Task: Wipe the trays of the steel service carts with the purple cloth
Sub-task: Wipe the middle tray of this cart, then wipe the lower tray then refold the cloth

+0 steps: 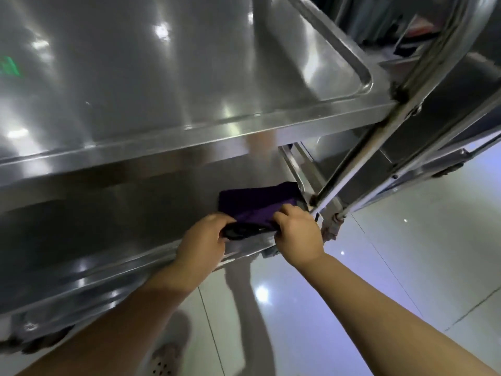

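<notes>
The purple cloth (254, 204) lies at the near right corner of the steel cart's lower tray (113, 221). My left hand (203, 240) pinches its near left edge, where a dark bunched part shows. My right hand (298, 234) grips its near right edge beside the cart's upright post (360, 164). Both hands hold the cloth over the tray's front rim. Above it the upper tray (162, 77) fills the top of the view, shiny and bare.
A second steel cart (433, 109) stands close on the right, its frame touching or nearly touching the first. Casters (329, 232) sit below the corner. Glossy white floor tiles (379, 267) stretch to the right and below. My shoe (165, 359) is near the bottom edge.
</notes>
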Available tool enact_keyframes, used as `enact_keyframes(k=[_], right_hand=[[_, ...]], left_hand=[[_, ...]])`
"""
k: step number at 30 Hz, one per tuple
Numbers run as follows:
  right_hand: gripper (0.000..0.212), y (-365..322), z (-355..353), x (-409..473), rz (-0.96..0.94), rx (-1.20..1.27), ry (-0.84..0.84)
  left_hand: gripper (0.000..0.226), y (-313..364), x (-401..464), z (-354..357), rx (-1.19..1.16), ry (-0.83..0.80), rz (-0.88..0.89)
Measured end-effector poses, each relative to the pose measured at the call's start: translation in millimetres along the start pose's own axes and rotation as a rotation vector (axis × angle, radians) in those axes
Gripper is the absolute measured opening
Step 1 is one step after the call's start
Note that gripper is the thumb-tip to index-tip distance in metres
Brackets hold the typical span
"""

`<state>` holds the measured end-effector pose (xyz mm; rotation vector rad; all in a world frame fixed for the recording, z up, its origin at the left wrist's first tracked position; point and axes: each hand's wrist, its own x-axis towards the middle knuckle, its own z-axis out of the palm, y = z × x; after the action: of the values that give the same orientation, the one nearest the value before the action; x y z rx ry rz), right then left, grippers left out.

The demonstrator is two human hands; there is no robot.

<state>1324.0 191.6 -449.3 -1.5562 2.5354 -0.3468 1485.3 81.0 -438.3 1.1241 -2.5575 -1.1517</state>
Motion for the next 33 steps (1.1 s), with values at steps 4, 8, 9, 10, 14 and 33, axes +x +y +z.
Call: enact_keyframes(k=[4, 8, 9, 10, 14, 33], right_hand=[[0.067, -20, 14, 1, 0.179, 0.204, -0.103], [0.09, -36, 32, 27, 0.35, -0.027, -0.148], [0.098, -38, 38, 35, 0.384, -0.086, -0.167], [0.105, -41, 42, 42, 0.405, -0.129, -0.192], [0.115, -43, 53, 65, 0.39, -0.195, -0.239], [0.08, -53, 65, 98, -0.346, -0.138, -0.262]], left_hand=[[0.044, -39, 2, -4, 0.154, 0.142, 0.091], [0.044, -73, 25, -19, 0.488, 0.26, 0.05], [0.048, -82, 28, -21, 0.552, 0.264, 0.035], [0.051, -93, 28, -21, 0.585, 0.282, 0.037], [0.074, -118, 24, -18, 0.576, 0.391, 0.095], [0.052, -116, 21, -12, 0.673, 0.636, 0.15]])
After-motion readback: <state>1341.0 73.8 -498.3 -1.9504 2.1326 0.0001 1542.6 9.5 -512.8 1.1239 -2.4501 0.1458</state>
